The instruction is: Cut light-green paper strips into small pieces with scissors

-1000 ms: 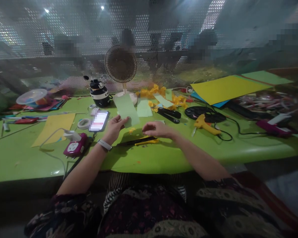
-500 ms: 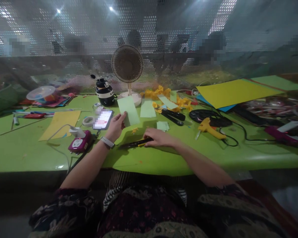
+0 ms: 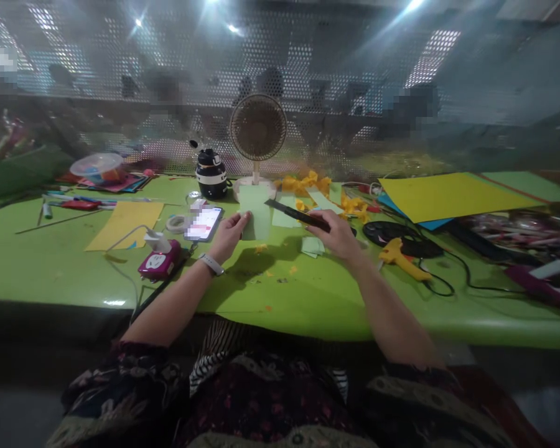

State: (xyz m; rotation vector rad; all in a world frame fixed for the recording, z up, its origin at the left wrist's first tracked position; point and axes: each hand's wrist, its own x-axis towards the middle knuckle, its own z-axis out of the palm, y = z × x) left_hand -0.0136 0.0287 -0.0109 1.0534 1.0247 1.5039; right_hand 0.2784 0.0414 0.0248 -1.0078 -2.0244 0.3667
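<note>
Head view shows me, above the counter (image 3: 242, 305), the left hand (image 3: 231, 236) pinching pale green paper (image 3: 256, 218) at its left edge, seemingly baring its face, and the right hand (image 3: 340, 239), fingers curled round a long dark tool (image 3: 290, 211), probably leaving its left-pointing tip free.

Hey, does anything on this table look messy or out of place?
Yes, a little mess: small orange scraps lie scattered like litter on the green tabletop, near the pale green paper in the left hand, and crumpled orange material sits heaped beside the fan. Nothing looks clearly spilled.
</note>
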